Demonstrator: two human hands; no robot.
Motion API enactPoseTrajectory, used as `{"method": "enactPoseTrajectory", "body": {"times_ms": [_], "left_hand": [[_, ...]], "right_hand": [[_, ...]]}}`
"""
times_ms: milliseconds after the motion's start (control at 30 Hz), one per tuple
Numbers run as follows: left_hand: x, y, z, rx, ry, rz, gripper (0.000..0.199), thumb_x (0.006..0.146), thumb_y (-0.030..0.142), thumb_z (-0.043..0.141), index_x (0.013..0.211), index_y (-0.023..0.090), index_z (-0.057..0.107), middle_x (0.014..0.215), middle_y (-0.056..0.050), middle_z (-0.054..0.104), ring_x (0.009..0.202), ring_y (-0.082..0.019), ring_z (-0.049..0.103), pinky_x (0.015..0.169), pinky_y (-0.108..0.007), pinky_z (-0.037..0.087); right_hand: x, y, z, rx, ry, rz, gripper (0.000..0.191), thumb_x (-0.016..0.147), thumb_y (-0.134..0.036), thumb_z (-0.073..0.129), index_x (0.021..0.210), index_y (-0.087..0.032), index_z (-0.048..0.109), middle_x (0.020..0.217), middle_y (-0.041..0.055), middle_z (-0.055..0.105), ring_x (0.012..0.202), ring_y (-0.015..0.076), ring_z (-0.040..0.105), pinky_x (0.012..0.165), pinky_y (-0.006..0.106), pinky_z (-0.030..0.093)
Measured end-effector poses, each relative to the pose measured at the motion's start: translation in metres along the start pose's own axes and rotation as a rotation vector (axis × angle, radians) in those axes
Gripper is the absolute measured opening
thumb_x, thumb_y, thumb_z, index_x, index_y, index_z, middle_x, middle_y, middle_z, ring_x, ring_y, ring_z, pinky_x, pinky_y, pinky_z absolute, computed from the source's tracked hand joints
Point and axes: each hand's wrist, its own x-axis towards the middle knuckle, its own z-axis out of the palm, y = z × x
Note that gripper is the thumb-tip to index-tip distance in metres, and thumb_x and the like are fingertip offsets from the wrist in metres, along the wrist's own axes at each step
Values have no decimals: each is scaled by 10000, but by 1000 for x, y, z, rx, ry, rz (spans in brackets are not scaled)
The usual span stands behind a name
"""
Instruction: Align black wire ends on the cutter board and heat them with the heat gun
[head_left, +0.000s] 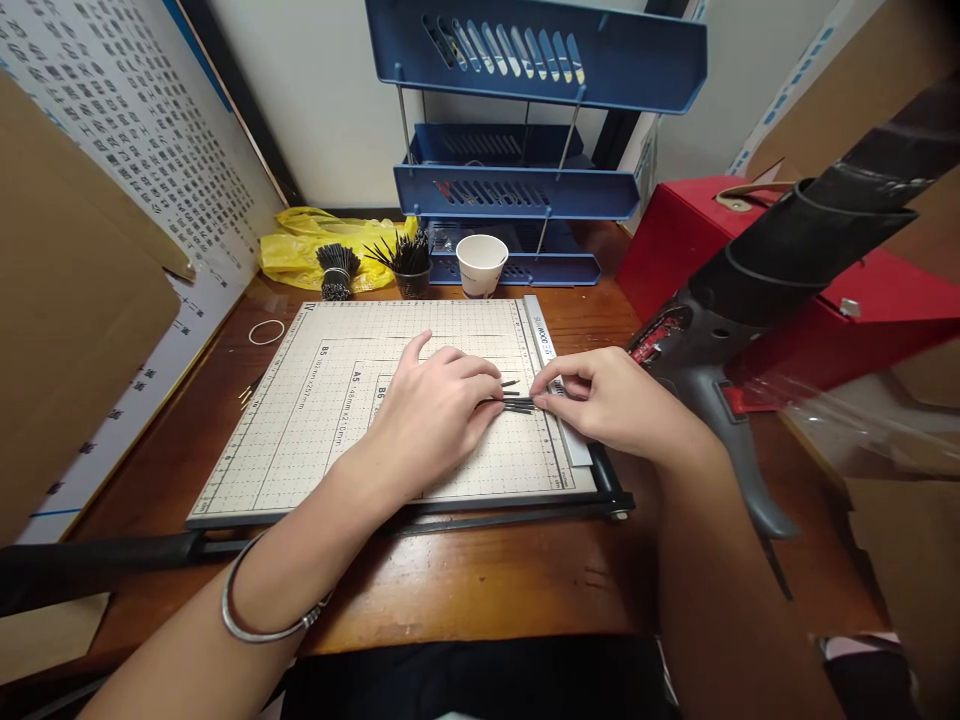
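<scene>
Left hand (448,400): pinching short thin black sticks (517,405) at one end, above cream gridded cutting board (300,420).
Right hand (607,400): fingertips together at sticks' other end.

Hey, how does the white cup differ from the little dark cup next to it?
The white cup is taller and wider, while the dark cup is smaller. Thin black sticks fan out above the dark cup's rim; nothing pokes above the white cup's rim. Both stand upright behind the gridded board.
</scene>
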Motion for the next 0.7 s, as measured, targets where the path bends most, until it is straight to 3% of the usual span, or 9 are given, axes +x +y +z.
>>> {"method": "enactPoseTrajectory", "body": {"times_ms": [200,533,700], "left_hand": [[-1,2,-1,-24,-8,4,88,970,263,662,950,224,739,1142,-39,775,1078,-271,678,1176,-652,250],[2,6,2,-8,-14,-1,95,971,229,657,906,200,720,1081,-20,775,1053,-259,686,1172,-617,279],[0,4,2,27,18,-65,156,1006,261,598,1029,186,733,1089,-36,771,1062,-267,684,1159,-587,301]], "right_hand": [[-2,1,-4,25,3,0,190,859,-338,646,878,-225,798,542,-40,402,531,98,286,566,290,250],[-2,0,-3,3,-13,-5,183,851,-275,638,838,-222,813,553,-27,449,559,103,346,597,290,273],[-3,-3,-4,42,-29,18,192,857,-357,671,931,-220,784,554,-66,353,540,88,285,565,275,243]]}}
